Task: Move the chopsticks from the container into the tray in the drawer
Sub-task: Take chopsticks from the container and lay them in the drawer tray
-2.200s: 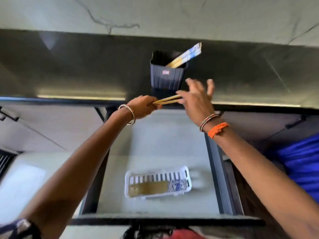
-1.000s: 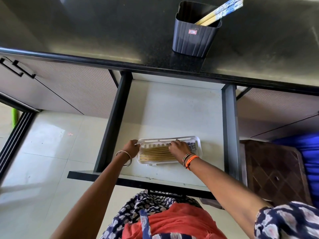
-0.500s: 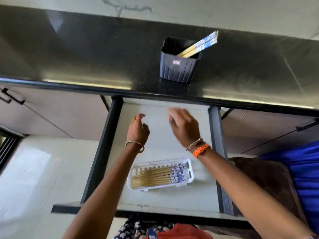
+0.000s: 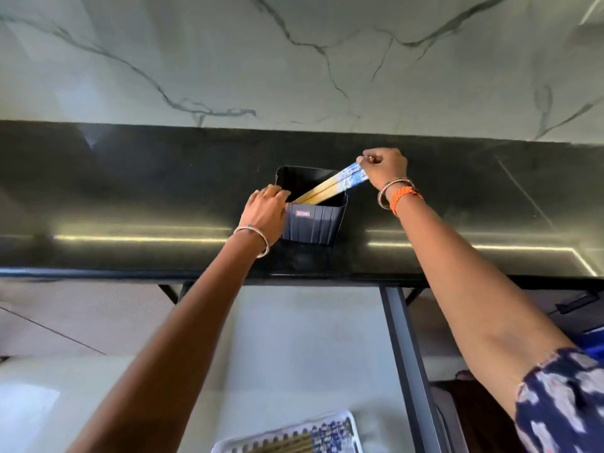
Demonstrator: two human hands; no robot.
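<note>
A dark ribbed container (image 4: 313,225) stands on the black countertop (image 4: 130,191). Wooden chopsticks (image 4: 330,187) with blue patterned tops lean out of it toward the right. My right hand (image 4: 384,166) pinches their patterned ends. My left hand (image 4: 266,210) grips the container's left rim. At the bottom edge, the white slotted tray (image 4: 354,429) lies in the open drawer (image 4: 310,338) and holds several chopsticks (image 4: 294,447); only its far part shows.
A marble-patterned wall (image 4: 294,60) rises behind the countertop. The drawer's dark right rail (image 4: 408,361) runs toward me. Closed cabinet fronts flank the drawer, and blue cloth (image 4: 591,344) shows at the right edge.
Both hands rose from above the drawer to the countertop. My right hand took hold of the chopsticks in the container, and my left hand closed on its rim.
</note>
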